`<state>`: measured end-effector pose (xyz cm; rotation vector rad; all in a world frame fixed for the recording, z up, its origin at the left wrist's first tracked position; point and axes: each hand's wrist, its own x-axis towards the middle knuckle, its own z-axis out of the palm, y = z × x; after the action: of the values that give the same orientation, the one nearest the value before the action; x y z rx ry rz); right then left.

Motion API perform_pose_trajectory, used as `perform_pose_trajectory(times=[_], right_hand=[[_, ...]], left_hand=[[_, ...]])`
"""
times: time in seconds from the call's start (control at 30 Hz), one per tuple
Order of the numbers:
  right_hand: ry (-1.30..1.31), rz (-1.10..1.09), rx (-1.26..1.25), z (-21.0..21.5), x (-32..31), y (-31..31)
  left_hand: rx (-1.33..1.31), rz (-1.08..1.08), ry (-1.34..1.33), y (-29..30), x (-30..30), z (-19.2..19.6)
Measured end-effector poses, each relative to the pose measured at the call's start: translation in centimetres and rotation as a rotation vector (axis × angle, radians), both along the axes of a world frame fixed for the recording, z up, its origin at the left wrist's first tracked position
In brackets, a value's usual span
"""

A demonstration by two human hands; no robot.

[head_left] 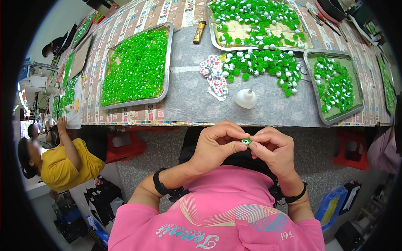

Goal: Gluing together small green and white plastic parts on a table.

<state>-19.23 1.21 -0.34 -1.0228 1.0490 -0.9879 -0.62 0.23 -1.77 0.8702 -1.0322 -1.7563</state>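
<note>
I see a long work table [251, 104] with a grey mat, metal trays across its far side. The left tray [165, 62] is packed with green beads, and a loose pile of green and white pieces [264, 62] lies right of centre beside a small white glue bottle [246, 98]. Near me, my left hand [217, 144] and right hand [274, 150] meet, fingertips of both pinching one small green piece [246, 141] between them.

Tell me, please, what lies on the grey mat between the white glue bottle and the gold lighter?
In the head view, a floral patterned cloth lies between the white glue bottle and the gold lighter.
</note>
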Motion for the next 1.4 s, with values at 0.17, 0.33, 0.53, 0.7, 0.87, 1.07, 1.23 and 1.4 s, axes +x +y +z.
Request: perform_pose_trajectory(times=[0.17, 0.33, 0.53, 0.7, 0.87, 1.07, 1.23, 1.4], right_hand=[[-0.147, 0.052, 0.068, -0.5, -0.5, -0.3], [-0.162, 0.052, 0.070, -0.6, -0.6, -0.3], [-0.157, 0.037, 0.061, -0.7, -0.6, -0.3], [-0.071, -0.007, -0.013, -0.1, -0.1, 0.0], [0.039, 0.021, -0.112, -0.5, -0.4, 0.2], [0.115, 0.004, -0.188, 0.0, -0.3, 0.4], [0.134, -0.036, -0.233, 0.4, 0.3, 0.6], [0.194, -0.041, -0.303, 0.2, 0.4, 0.6]], left_hand=[[-0.049, -0.029, -0.010, 0.0, 0.2, -0.1], [-0.019, -0.037, -0.008, 0.0, 0.0, -0.2], [0.288, -0.095, 0.096, -0.3, 0.0, 0.7], [0.320, -0.105, 0.109, -0.3, 0.3, 0.4], [0.168, -0.114, 0.082, -0.2, 0.5, 0.4], [0.180, -0.130, 0.091, -0.2, 0.5, 0.2], [0.337, -0.126, 0.210, -0.1, 0.5, 0.2], [0.245, -0.115, 0.180, 0.1, 0.4, -0.1]])
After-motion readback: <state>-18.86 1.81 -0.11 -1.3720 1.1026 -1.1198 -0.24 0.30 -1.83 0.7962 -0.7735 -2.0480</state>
